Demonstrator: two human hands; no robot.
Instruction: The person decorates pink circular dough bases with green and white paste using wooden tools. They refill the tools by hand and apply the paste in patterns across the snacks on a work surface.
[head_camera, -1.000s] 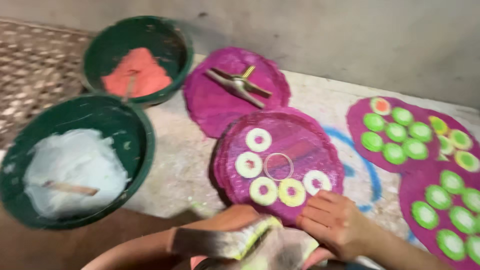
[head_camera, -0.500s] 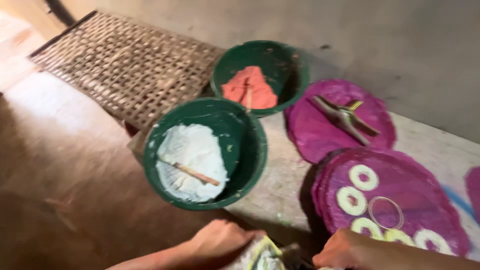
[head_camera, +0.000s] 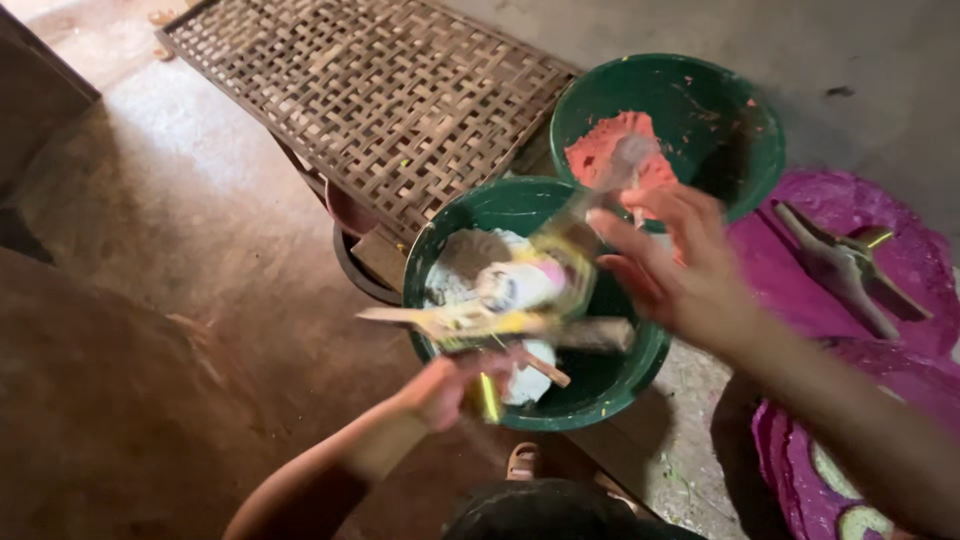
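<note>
My left hand (head_camera: 447, 388) is closed around a blurred wooden tool (head_camera: 500, 318) smeared with yellow and white. It holds the tool over a green bowl (head_camera: 610, 400) of white powder (head_camera: 470, 255), in which a wooden stick lies. My right hand (head_camera: 672, 268) hovers over the bowl's far rim with its fingers spread, close to the tool's blurred upper end; I cannot see it gripping anything. Just behind it stands a second green bowl (head_camera: 745, 95) holding orange powder (head_camera: 610, 145).
A woven bamboo mat (head_camera: 370, 100) lies at the back left, its edge over a dark round rim (head_camera: 350, 270). Magenta discs (head_camera: 890, 205) lie at the right, one bearing a metal tool (head_camera: 845, 262). A lower disc (head_camera: 800, 470) carries pale rings. Brown floor spreads to the left.
The view has swung left and closer to the bowls. Both hands have risen from the bottom edge to above the white-powder bowl, the left one lifting the tool.
</note>
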